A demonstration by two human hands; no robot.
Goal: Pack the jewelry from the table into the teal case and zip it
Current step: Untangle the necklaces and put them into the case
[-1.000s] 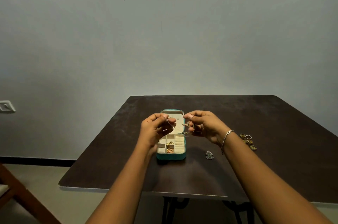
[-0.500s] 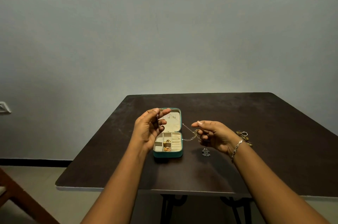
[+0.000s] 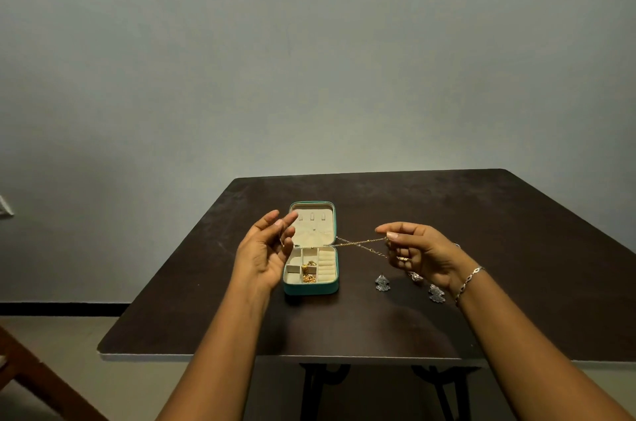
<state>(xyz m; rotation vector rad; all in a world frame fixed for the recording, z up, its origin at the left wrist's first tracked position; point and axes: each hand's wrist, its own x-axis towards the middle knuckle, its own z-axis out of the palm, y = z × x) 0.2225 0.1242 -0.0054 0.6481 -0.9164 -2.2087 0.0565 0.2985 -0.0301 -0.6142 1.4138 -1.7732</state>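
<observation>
Pinching a thin gold chain in the right hand, thumb and forefinger pressed together on its right end, the other fingers curling below. Stretching the chain leftward in two strands above the table, converging at the right edge of the case. Holding the left hand up just left of the case, palm turned right, fingers loosely parted; gripping the chain's other end or nothing, impossible to tell. Leaving the case lying open near the middle of the table, lid flat on the far side, gold pieces sitting in the middle compartments of the near half. Leaving silver earrings lying on the table right of the case, one just left of the right hand, one by the wrist. Wearing a silver bracelet on the right wrist.
</observation>
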